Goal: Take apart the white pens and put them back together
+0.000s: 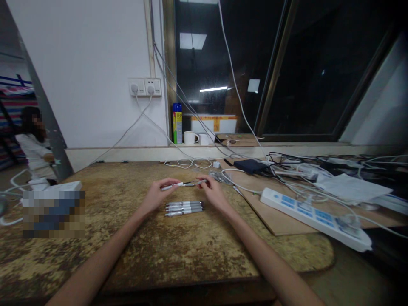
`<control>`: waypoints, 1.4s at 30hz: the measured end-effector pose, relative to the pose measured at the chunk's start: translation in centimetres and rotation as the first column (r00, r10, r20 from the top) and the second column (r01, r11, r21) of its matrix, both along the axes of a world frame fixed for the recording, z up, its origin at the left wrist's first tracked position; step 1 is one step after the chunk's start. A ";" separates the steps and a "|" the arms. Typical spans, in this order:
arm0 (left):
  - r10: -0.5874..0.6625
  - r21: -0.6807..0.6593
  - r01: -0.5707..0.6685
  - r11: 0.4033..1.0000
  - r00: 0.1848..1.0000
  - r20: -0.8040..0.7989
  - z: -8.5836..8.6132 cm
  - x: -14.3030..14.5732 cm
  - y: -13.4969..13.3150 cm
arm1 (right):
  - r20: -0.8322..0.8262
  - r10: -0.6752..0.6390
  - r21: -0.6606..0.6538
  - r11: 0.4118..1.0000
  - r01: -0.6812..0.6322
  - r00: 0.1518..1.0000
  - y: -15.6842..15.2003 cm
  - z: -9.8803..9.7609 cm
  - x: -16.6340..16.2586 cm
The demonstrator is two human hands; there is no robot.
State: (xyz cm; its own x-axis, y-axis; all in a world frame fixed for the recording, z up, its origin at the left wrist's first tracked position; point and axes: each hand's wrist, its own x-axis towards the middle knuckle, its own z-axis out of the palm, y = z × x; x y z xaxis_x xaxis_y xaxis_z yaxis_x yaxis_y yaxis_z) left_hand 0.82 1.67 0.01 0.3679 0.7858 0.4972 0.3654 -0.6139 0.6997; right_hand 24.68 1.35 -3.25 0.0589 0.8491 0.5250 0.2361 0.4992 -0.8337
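My left hand (159, 191) is closed on a slim white pen piece (172, 185), which points right and has a dark section at its far end. Facing it, my right hand (212, 191) pinches a grey pen piece (201, 182) in its fingertips. The two pieces come close together between my hands; whether they touch is too small to tell. Just below, several white and grey pens (184, 208) lie side by side on the worn wooden table (178, 250).
A white power strip (315, 219) and a brown board (264, 212) lie at the right, among tangled cables. Behind my right hand is a clear plastic bag (219, 177). A spray can (177, 123) and white mug (190, 137) stand on the sill. A person (33, 144) is at far left.
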 end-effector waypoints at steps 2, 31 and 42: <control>0.023 0.009 -0.024 1.000 1.000 0.005 -0.1 -0.2 0.2 | -0.047 -0.011 0.026 1.000 0.012 0.999 0.3 0.1 0.3; -0.056 -0.018 0.056 0.998 0.998 -0.020 0.3 0.5 -0.3 | -0.054 0.230 0.009 0.973 -0.230 0.972 -1.4 1.3 -0.9; -0.062 -0.022 0.062 0.998 0.998 -0.027 0.2 0.3 -0.3 | 0.062 0.195 0.056 0.978 -0.199 0.979 -1.6 1.6 -0.7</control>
